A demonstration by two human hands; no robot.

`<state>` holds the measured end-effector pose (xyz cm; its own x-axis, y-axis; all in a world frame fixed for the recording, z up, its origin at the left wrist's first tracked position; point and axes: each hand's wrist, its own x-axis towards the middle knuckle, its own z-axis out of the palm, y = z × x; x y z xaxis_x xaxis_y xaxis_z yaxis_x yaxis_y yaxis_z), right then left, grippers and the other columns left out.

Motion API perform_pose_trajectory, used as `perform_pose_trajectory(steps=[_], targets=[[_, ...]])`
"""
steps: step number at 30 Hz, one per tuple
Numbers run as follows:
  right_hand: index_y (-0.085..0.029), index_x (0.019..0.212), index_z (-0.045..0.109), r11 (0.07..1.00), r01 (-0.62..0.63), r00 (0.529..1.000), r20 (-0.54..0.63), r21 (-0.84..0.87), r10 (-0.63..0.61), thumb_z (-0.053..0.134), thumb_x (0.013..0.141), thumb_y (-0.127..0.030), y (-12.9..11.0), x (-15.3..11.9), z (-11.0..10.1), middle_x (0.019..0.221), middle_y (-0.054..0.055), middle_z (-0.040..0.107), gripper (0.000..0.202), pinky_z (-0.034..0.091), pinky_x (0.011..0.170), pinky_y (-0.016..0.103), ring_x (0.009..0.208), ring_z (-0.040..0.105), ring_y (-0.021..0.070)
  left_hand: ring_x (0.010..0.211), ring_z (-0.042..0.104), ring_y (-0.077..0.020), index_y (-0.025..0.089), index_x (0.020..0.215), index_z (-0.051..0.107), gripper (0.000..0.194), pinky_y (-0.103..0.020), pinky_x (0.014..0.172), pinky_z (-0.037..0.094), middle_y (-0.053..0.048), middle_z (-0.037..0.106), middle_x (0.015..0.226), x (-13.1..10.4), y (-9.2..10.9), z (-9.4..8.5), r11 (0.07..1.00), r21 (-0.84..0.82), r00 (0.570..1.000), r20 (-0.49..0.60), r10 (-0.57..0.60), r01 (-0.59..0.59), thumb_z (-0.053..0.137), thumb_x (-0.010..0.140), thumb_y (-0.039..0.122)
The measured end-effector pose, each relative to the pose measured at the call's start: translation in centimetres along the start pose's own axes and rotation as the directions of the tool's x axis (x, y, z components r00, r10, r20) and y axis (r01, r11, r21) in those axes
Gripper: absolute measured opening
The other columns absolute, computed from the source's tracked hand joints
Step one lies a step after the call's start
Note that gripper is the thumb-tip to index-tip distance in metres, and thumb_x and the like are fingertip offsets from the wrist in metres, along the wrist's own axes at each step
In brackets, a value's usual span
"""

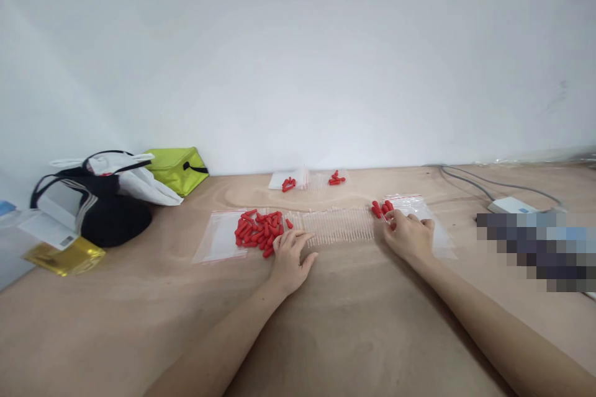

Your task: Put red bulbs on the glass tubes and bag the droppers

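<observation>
A row of thin clear glass dropper tubes (342, 227) lies side by side across the middle of the table. At its left end is a pile of red rubber bulbs (255, 231), partly on clear zip bags (218, 239). My left hand (289, 260) rests between pile and tubes, fingers stretched and thumb apart, with nothing seen in it. My right hand (410, 236) is closed at the row's right end, its fingers pinched on a thin dropper (384, 218). Beside those fingertips lie several red-bulbed droppers (376, 208), on or near more zip bags (412, 201).
Further back lie two small bags with red-bulbed droppers (288, 184). On the left are a yellow-green bag (179, 170), a black cap (114, 217), a white bag (135, 180) and a bottle of yellow liquid (69, 255). A white power strip (512, 205) with grey cables sits right.
</observation>
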<state>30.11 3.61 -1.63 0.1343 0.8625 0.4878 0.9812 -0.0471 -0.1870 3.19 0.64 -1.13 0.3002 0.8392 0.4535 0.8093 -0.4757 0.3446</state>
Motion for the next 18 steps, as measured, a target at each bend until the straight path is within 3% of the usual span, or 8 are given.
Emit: perform_pose_trajectory(steps=[4,12,18], targets=[[-0.018,0.075,0.058,1.000,-0.013,0.995,0.099,-0.022,0.015,0.042,0.076,-0.028,0.0,0.3,0.2,0.069,0.004,0.065,0.019,0.016,0.064,0.031,0.070,0.050,0.0185,0.096,0.049,-0.0256,0.023,0.093,0.059,0.022,-0.041,0.079,0.031,-0.005,0.057,0.098,0.0,0.1,-0.1,0.996,0.066,0.997,-0.050,-0.056,0.059,0.061,0.071,0.022],[-0.019,0.076,0.059,1.000,-0.005,0.995,0.097,-0.006,0.005,0.041,0.076,-0.028,0.3,0.3,0.4,0.075,0.004,0.065,0.021,0.015,0.064,0.031,0.073,0.050,0.0187,0.092,0.048,-0.0256,0.023,0.090,0.062,0.018,-0.042,0.077,0.030,-0.006,0.058,0.097,0.2,-1.2,-1.1,0.968,0.208,0.986,-0.127,-0.113,0.137,0.060,0.074,0.030],[-0.019,0.074,0.063,1.000,-0.021,0.992,0.128,0.016,0.019,0.041,0.076,-0.031,-0.5,0.5,0.3,0.076,0.006,0.065,0.025,0.018,0.068,0.034,0.074,0.052,0.0202,0.093,0.046,-0.0279,0.021,0.084,0.063,0.018,-0.043,0.076,0.030,-0.008,0.057,0.095,1.8,-2.4,-2.4,0.909,0.358,0.974,-0.149,-0.170,0.213,0.058,0.074,0.035]])
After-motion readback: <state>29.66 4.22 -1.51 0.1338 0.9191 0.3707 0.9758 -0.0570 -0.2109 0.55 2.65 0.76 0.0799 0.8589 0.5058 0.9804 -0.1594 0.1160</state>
